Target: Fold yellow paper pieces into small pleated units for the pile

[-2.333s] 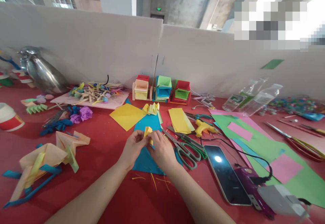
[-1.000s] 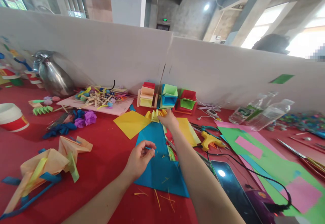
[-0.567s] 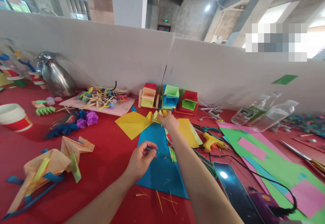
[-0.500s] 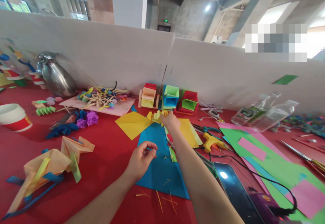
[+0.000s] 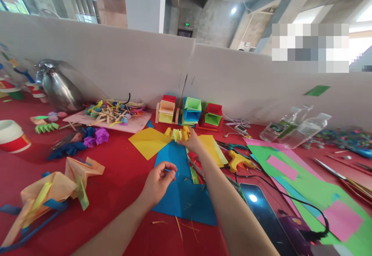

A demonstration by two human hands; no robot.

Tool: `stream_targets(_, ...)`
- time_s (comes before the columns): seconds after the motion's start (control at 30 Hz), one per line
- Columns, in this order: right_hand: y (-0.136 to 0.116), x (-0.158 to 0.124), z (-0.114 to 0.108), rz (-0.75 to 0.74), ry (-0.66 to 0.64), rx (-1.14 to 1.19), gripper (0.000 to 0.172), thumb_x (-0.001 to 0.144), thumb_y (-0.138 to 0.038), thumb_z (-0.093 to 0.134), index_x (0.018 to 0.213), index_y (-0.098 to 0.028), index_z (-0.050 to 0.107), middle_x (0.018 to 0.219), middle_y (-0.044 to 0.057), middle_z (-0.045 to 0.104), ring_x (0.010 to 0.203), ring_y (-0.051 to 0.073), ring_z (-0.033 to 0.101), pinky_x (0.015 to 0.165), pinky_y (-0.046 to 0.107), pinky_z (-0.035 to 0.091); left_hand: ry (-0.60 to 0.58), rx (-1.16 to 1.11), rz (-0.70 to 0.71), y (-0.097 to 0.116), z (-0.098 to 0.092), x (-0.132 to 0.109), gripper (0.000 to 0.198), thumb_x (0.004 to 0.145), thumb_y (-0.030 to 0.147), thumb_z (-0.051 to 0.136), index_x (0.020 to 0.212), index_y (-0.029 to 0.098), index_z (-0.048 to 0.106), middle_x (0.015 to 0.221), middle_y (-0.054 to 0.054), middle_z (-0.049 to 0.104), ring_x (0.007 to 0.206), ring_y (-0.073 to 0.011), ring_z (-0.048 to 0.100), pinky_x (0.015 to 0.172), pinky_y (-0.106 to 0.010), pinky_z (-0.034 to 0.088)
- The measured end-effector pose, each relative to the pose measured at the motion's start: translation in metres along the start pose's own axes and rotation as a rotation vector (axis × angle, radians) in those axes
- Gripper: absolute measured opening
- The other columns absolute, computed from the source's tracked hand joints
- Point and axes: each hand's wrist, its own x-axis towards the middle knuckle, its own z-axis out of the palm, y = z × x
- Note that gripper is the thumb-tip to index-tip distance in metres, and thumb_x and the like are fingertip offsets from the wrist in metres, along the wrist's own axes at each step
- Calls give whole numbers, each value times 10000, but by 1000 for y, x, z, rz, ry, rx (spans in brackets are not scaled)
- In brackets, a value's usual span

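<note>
My right hand [image 5: 192,141] reaches forward to a row of small folded yellow paper pieces [image 5: 176,134]. Its thumb and fingers are closed around the right end of the row; the fingertips are partly hidden. Below it, my left hand [image 5: 158,182] hovers over a blue paper sheet [image 5: 171,194], fingers loosely curled, thumb a little apart from the index finger, nothing visible in it. A yellow paper square [image 5: 149,143] lies left of the row. More yellow paper [image 5: 211,149] and scissors [image 5: 196,169] lie partly behind my right forearm.
Folded paper boxes [image 5: 192,110] stand against the white partition [image 5: 139,66]. A yellow glue gun [image 5: 240,161], a phone [image 5: 261,213] and a black cable are to the right. Left are a peach paper model [image 5: 49,188], a paper cup [image 5: 13,136] and a steel jug [image 5: 61,89].
The view has shifted slightly, so most things sit a little further left. My right thumb has spread out below the yellow pieces. My left hand keeps its curled pose.
</note>
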Motion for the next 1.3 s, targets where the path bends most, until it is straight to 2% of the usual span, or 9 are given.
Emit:
stream_targets(0.23,-12,6,-3,32,119,-121,429,758,-213,509,1183,-175,477,1089,105,610,1011,238,573,810,309,440,5,-10,0,3,0,0,208,778,343,535,882,165,564,919,-51,607,740,-153,605,712,-291,479)
stream_targets(0.37,-25,0,-15,4,220,-164,473,810,-309,465,1253,-150,413,1205,162,501,998,269,567,773,345,441,52,-14,5,4,-2,2,209,761,338,556,879,168,580,922,-59,621,751,-166,605,706,-301,473)
stream_targets(0.47,-40,-9,-17,-116,238,-179,482,835,-349,438,1287,-191,391,1313,145,396,1083,285,499,814,375,413,222,-88,24,3,-6,7,237,733,340,584,900,172,569,959,-69,613,797,-174,592,689,-300,473)
stream_targets(0.67,-68,-16,23,-429,45,-128,447,623,-278,700,1056,-219,610,1110,60,595,1097,246,438,919,345,347,622,-308,86,-9,-17,22,288,697,304,623,936,182,517,950,-47,559,843,-157,561,709,-289,467)
stream_targets(0.8,-84,-14,45,-424,48,-28,104,700,-180,595,791,-190,644,896,58,646,933,219,513,808,320,385,761,-292,149,-14,-28,31,302,706,282,612,966,196,484,976,-35,513,940,-156,525,832,-306,424)
stream_targets(0.93,-83,-25,21,-337,135,125,234,852,-268,370,904,-151,566,760,43,602,692,164,530,586,247,382,886,-277,236,-8,-46,36,383,733,349,598,1050,239,412,1169,-40,432,1121,-151,432,963,-294,341)
stream_targets(1.07,-52,-66,-15,-314,113,220,280,844,-308,371,1031,-146,503,653,-10,554,542,122,481,477,204,334,771,-326,207,-3,-56,37,393,802,505,451,1084,234,412,1218,-93,458,1124,-198,488,959,-379,374)
stream_targets(1.17,-23,-107,-23,-306,32,220,369,819,-286,414,1154,-135,444,512,-66,472,415,107,407,413,197,293,639,-328,175,-2,-55,36,488,799,591,377,1095,212,458,1189,-145,508,1103,-262,523,922,-471,397)
stream_targets(1.3,0,-141,-21,-205,-131,-49,601,716,-182,545,1287,-135,362,622,-17,561,555,158,531,530,236,389,524,-123,302,4,-49,27,555,627,450,696,1108,222,540,1327,-101,434,1299,-251,292,1076,-402,185)
